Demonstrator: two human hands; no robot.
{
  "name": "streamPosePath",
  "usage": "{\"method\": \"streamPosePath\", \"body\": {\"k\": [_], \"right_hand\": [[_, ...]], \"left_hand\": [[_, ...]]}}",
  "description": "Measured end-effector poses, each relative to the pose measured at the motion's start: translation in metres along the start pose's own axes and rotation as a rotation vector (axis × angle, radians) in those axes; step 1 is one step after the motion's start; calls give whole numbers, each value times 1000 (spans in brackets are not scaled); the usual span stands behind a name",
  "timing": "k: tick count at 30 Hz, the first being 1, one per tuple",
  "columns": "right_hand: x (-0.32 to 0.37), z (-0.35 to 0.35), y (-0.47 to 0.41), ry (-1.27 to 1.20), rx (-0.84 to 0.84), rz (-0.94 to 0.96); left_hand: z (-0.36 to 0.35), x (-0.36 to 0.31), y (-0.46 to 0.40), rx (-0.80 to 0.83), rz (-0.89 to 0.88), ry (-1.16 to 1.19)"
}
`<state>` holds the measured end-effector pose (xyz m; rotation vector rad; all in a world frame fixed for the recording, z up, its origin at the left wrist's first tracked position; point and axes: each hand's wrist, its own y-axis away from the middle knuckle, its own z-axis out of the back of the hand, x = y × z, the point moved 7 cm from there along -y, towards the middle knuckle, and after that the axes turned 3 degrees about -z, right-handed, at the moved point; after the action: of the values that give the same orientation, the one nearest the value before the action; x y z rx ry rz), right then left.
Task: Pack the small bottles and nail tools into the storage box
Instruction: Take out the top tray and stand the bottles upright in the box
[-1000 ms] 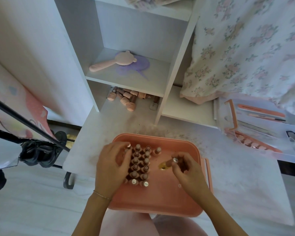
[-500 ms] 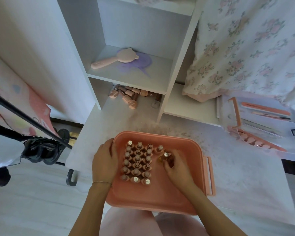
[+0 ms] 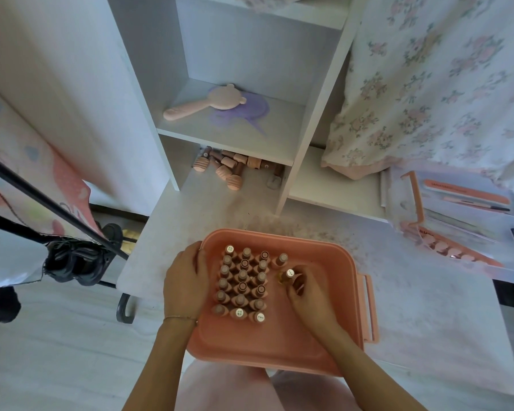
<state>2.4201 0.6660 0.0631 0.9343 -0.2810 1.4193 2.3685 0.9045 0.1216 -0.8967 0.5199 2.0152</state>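
A salmon-pink storage box [image 3: 282, 348] sits at the near edge of the white tabletop [image 3: 428, 315], its handle on the right side. Inside, toward the left half, small bottles [image 3: 242, 283] stand upright in three tight columns of about six, caps up; several caps carry a pale round label. One more bottle [image 3: 280, 260] stands alone just right of the block's far end. The right and near parts of the box floor are bare.

To the far right on the tabletop lies a clear tray [image 3: 463, 215] with an orange frame, holding nail tools: a long orange nail file [image 3: 466, 194], thin sticks, and a row of pale nail tips [image 3: 448, 249] along its near edge. Under the white shelf unit [image 3: 232, 134], more loose bottles [image 3: 229, 169] lie on their sides in a heap. On the shelf above them rest a pink bear-eared hairbrush [image 3: 204, 103] and a purple piece beneath it.

The left hand [image 3: 186, 281] lies over the box's left rim, fingers curled along the wall, thumb side near the bottle block; a thin bracelet circles the wrist. The right hand [image 3: 307, 292] reaches into the box from the near right, its grip pinching a yellowish bottle [image 3: 288, 275] with a labelled cap, held upright just right of the block and near the lone bottle.
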Motion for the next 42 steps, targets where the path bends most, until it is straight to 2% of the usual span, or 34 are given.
{"method": "streamPosePath", "body": {"k": [7,31,42], "right_hand": [[-3,-9,-4,14,-4,-56],[1,-21,-8,-118,-42,13],[-13,-17,-10,-92,-56,-66]], "left_hand": [[1,0,0,0,-3,7],[0,1,-1,19,-5,21],[0,2,0,11,-11,35]]}}
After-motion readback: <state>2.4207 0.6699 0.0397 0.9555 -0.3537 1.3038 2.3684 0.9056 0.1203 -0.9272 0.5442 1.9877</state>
